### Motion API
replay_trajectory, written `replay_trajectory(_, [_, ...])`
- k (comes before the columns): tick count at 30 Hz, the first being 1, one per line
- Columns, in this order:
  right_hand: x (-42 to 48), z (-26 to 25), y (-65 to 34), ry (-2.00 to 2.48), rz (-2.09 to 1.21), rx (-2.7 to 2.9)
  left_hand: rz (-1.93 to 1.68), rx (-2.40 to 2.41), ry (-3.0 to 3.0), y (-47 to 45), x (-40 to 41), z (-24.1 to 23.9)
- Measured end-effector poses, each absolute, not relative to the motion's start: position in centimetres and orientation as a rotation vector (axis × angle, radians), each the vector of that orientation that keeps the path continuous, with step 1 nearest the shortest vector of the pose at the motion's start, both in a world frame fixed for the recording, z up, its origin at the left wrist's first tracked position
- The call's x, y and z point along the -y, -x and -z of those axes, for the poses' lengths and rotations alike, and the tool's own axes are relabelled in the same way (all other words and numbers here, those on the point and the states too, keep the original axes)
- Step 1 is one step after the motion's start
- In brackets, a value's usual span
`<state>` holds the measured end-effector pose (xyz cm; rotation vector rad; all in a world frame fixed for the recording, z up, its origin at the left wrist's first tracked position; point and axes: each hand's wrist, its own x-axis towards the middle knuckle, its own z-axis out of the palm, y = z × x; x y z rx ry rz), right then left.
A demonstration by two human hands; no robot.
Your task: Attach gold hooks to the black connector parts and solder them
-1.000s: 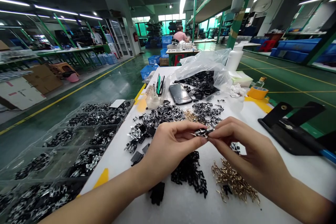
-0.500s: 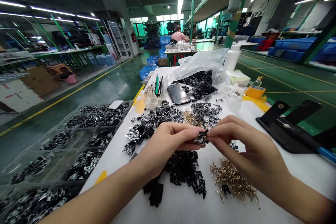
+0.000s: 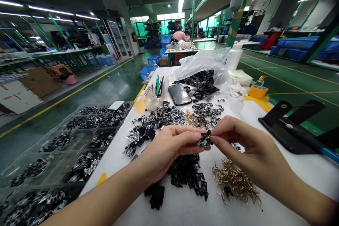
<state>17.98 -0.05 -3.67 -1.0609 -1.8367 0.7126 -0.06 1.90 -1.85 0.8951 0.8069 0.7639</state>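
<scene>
Both hands meet above the white table [image 3: 278, 176] and pinch one small black-and-silver metal part [image 3: 204, 140] between their fingertips. My left hand [image 3: 169, 148] grips it from the left with thumb and forefinger closed. My right hand [image 3: 238, 139] pinches it from the right. Directly below the hands lie a pile of black plastic pieces [image 3: 189, 174] and a heap of small brass pieces [image 3: 235, 182]. Beyond the hands, silver-and-black metal clips [image 3: 159, 116] are spread over the table.
Clear compartment trays [image 3: 66, 148] of dark parts run along the left edge. A phone [image 3: 180, 94], a pen cup [image 3: 156, 97], an open plastic bag of black parts [image 3: 203, 77], yellow tape [image 3: 257, 92] and a black fixture [image 3: 291, 127] stand further back. A person sits at a distant bench.
The small part has turned from lying flat between my fingertips to a more upright, bunched position. Both hands have shifted slightly left and stayed pinched on it.
</scene>
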Motion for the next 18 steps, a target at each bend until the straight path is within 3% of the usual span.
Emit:
replay_trajectory(10, [-0.09,3.60,-18.02,1.102,-0.843,1.738,-0.759,-0.833,-0.926,0.20,-1.95,2.11])
replay_trajectory(18, [0.04,3.65,-18.13,0.943,-0.585,1.809,-0.770,-0.759,-0.999,0.19,-1.69,1.88])
